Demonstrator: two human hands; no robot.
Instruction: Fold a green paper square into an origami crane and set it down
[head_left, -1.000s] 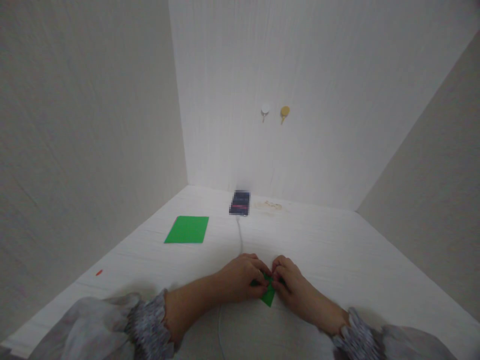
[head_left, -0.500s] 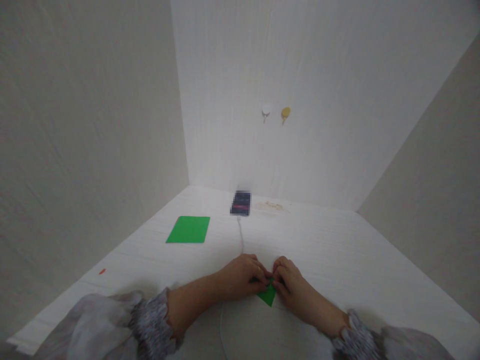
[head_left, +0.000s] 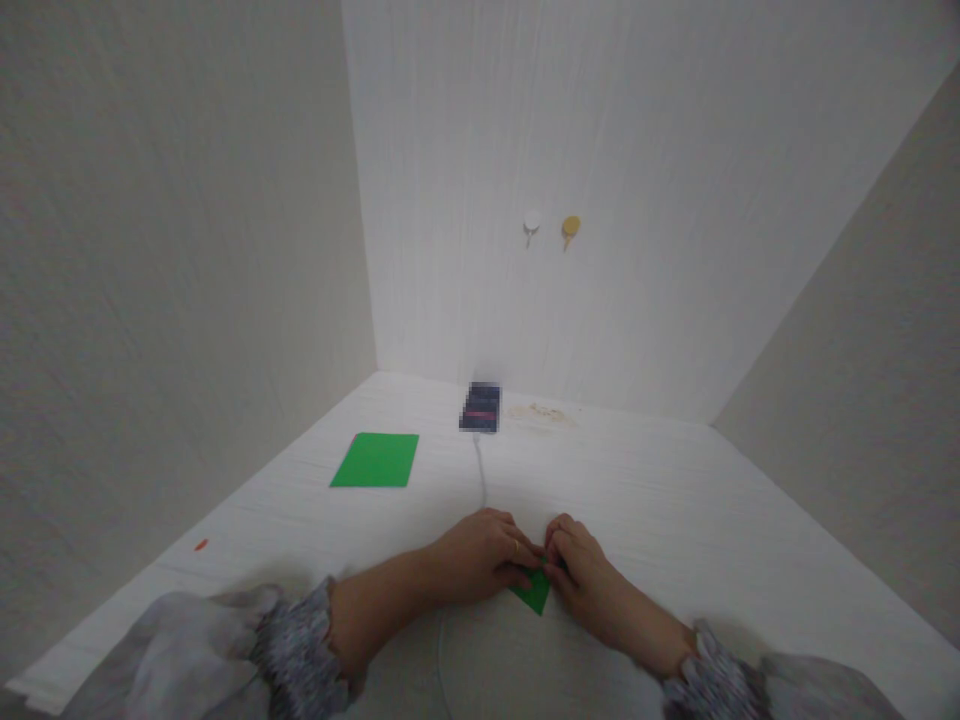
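Observation:
A small piece of green paper [head_left: 535,592] lies between my two hands near the front of the white table, with one pointed corner toward me. My left hand [head_left: 491,555] grips its left side, fingers pressed together on it. From the other side my right hand [head_left: 576,562] pinches the paper with curled fingers. The fingertips of both hands nearly meet and cover the paper's upper part, so its full shape is hidden.
A square green sheet [head_left: 376,460] lies flat at the left. Farther back is a pixelated phone-like device [head_left: 481,408] with a white cable [head_left: 481,470] running under my left arm. A small orange scrap [head_left: 201,545] lies far left. Two hooks [head_left: 571,227] are on the back wall.
Both hands stay on the green paper in almost the same place. The fingers of my left hand have shifted slightly on it.

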